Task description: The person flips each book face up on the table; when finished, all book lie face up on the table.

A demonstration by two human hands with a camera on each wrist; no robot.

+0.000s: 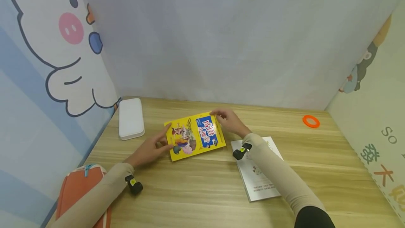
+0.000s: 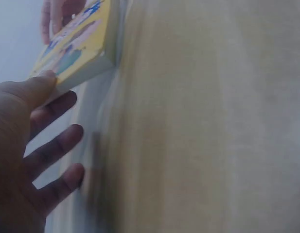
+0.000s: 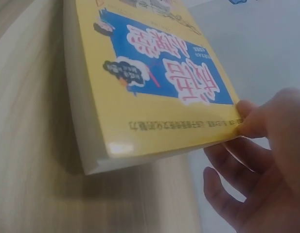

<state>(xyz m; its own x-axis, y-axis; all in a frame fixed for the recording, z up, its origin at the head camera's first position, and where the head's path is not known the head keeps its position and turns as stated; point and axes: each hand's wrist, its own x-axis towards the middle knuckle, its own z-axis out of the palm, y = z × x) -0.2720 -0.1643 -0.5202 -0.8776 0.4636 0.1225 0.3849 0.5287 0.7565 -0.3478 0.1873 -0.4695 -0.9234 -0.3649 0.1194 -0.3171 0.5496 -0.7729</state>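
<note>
A yellow book (image 1: 195, 135) with a blue title panel and cartoon figures is held between both hands, its cover facing up. My left hand (image 1: 154, 148) pinches its left end, thumb on the cover; in the left wrist view the other fingers (image 2: 55, 145) spread below the book. At the far right corner my right hand (image 1: 232, 121) pinches the book, thumb on top and fingers beneath, as the right wrist view shows. Both wrist views show the book tilted, with a gap and shadow between it and the table.
A white book (image 1: 257, 175) lies under my right forearm. At the back left sits a white case (image 1: 131, 118). An orange pouch (image 1: 80, 182) is beside my left forearm, and an orange ring (image 1: 311, 121) lies at the far right. Fabric walls (image 1: 221, 45) enclose the wooden table (image 1: 190, 196).
</note>
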